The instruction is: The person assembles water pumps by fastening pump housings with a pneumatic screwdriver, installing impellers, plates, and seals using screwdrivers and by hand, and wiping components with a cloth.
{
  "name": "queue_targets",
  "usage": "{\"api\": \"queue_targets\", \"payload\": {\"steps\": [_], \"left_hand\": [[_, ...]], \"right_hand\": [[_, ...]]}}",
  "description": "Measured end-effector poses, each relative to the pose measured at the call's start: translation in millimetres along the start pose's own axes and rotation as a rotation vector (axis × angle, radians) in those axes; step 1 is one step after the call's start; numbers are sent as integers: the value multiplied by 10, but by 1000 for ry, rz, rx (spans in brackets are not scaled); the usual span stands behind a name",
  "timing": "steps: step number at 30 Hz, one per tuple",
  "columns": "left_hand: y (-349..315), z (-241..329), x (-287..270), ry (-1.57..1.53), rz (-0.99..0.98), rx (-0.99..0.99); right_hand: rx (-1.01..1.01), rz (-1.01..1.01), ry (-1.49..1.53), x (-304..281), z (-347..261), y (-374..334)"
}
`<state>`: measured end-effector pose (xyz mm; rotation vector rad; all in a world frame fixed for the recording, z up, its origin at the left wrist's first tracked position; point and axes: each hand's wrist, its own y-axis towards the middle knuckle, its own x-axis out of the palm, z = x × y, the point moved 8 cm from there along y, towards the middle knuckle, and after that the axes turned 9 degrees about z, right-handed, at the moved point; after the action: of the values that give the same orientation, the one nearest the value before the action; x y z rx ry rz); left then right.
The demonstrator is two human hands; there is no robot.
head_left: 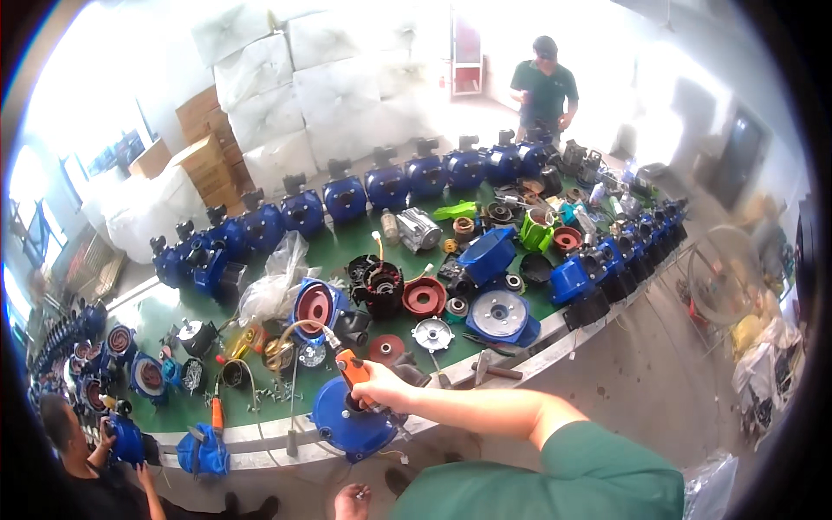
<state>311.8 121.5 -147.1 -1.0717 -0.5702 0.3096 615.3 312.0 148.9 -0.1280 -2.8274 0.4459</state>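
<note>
My right hand [382, 386] is wrapped round an orange pneumatic screwdriver [351, 367], which points down at a round blue pump housing [336, 414] at the table's front edge. A coiled air hose [305, 323] runs up from the tool's top end. Low in the head view, my left hand [353, 501] is held below the housing, fingers curled. Something small and dark shows at its fingertips, too small to name. Just behind the housing lie a dark red disc [386, 349], a silver end cover [432, 334] and a blue casing with a red inside [316, 306].
Blue pumps [345, 199] line the back of the green table [347, 251]; more stand along its right edge. A hammer [498, 371] lies near the front edge. At lower left a person [74, 451] handles another blue pump. Another person [544, 91] stands beyond the table.
</note>
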Motion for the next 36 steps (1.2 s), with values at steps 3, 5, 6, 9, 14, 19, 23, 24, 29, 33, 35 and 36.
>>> {"api": "queue_targets", "payload": {"steps": [3,5,6,9,14,19,23,24,29,33,35,36], "left_hand": [[-32,268,-609,-10,97,242],[13,378,-862,-56,82,349],[-13,485,-861,-65,110,367],[-416,899,-402,229,249,389],[-93,1597,37,417,206,571],[463,2185,324,417,156,657],[979,2685,627,597,344,667],[983,2780,843,709,417,696],[2278,3092,829,-180,324,717],[2445,3248,1010,738,626,1138],[2255,3353,973,775,651,1210],[2240,3391,894,704,647,1222]], "right_hand": [[-23,-12,-137,110,4,58],[8,1,-152,161,59,61],[21,22,-142,145,52,64],[19,98,-307,178,-130,10],[-17,110,-268,88,-59,47],[-17,152,-245,128,-66,-18],[-5,198,-282,111,-53,-78],[-11,220,-307,2,-36,-93],[-26,268,-350,-17,-19,-135],[49,326,-333,-91,67,-108],[28,329,-320,-22,2,-161],[29,311,-315,43,-3,-156]]}}
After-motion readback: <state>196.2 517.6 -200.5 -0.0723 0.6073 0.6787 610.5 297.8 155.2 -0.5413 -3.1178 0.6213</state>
